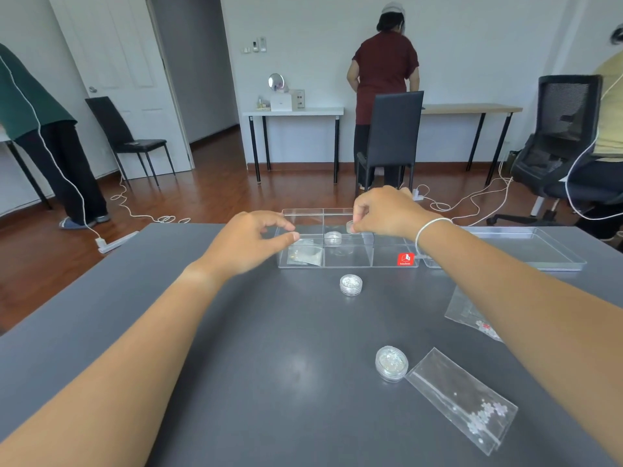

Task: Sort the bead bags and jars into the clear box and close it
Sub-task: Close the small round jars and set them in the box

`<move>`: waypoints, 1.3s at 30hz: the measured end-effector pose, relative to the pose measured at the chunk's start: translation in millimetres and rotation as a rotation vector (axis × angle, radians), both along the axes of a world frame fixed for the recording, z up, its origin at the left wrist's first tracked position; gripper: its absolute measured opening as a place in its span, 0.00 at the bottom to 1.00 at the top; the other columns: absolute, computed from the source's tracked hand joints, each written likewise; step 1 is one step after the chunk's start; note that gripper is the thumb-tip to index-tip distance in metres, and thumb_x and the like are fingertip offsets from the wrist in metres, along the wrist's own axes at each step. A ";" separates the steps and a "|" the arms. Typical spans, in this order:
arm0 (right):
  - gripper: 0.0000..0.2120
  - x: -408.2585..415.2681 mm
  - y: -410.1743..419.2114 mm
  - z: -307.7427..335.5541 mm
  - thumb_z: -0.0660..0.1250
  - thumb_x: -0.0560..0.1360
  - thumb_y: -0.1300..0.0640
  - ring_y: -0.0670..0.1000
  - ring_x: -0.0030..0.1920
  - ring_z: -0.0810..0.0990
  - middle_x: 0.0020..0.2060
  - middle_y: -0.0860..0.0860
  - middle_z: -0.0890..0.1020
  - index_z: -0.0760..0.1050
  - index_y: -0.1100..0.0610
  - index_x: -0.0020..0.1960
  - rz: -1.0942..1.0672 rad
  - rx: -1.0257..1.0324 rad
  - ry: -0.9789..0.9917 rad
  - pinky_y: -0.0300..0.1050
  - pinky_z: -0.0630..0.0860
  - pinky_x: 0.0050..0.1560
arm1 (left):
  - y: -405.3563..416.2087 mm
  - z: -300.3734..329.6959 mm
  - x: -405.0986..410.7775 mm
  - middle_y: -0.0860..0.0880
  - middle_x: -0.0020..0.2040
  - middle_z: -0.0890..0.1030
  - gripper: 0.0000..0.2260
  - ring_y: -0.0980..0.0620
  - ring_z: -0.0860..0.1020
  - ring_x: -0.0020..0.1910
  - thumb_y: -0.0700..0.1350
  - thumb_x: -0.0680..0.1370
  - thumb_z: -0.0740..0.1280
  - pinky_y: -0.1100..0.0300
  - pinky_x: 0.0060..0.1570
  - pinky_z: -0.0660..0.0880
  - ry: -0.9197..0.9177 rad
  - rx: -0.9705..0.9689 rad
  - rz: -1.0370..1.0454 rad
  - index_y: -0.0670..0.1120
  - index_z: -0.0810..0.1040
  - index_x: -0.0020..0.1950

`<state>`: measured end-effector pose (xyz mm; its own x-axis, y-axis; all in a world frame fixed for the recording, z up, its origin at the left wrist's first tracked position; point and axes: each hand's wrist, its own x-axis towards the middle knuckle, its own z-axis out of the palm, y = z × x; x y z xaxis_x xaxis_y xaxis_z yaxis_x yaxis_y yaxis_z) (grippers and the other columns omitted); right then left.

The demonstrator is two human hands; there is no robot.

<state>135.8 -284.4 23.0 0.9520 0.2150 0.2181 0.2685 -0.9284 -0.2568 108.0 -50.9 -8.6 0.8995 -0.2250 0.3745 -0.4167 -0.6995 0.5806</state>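
A clear divided box (347, 264) with a red label stands at the far side of the grey table. My left hand (251, 242) pinches the box's left rim. My right hand (387, 212) holds a small round jar (350, 226) above the box's middle compartments. One jar (333, 238) sits inside the box, and a bead bag (305, 257) lies in the front left compartment. Two more jars rest on the table: one (351, 284) just in front of the box, one (391, 363) nearer me. A bead bag (463, 399) lies beside the nearer jar; another bag (472, 313) is partly hidden under my right forearm.
The box's clear lid (526, 251) lies flat to the right of the box. Beyond the table are chairs, floor cables, side tables, and three other people standing at the room's edges.
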 end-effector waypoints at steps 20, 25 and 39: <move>0.06 -9.0 10.5 4.9 0.65 0.71 0.55 0.52 0.52 0.75 0.41 0.45 0.81 0.80 0.52 0.40 0.015 -0.012 -0.061 0.52 0.57 0.62 | 7.0 -3.4 0.7 0.59 0.54 0.76 0.03 0.61 0.73 0.49 0.53 0.71 0.70 0.74 0.46 0.63 0.054 -0.100 -0.026 0.57 0.81 0.38; 0.05 -69.9 2.4 3.4 0.67 0.70 0.54 0.47 0.38 0.71 0.28 0.39 0.76 0.78 0.47 0.36 0.184 0.242 -0.097 0.40 0.65 0.49 | 6.8 -2.1 -2.1 0.59 0.55 0.75 0.04 0.61 0.72 0.48 0.52 0.71 0.70 0.74 0.46 0.62 0.051 -0.107 -0.034 0.59 0.80 0.35; 0.13 -149.5 -17.5 -21.6 0.73 0.64 0.45 0.47 0.40 0.71 0.42 0.42 0.76 0.75 0.43 0.46 0.426 0.148 0.301 0.34 0.67 0.40 | -44.2 -0.6 -41.0 0.56 0.48 0.79 0.09 0.70 0.71 0.44 0.50 0.72 0.69 0.73 0.44 0.66 -0.185 0.122 -0.297 0.52 0.81 0.51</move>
<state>-13.7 -301.9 1.4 0.8125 0.5830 0.0064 0.5074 -0.7017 -0.5002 67.0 -95.1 -9.2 0.7082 -0.5188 0.4787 -0.7017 -0.5920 0.3964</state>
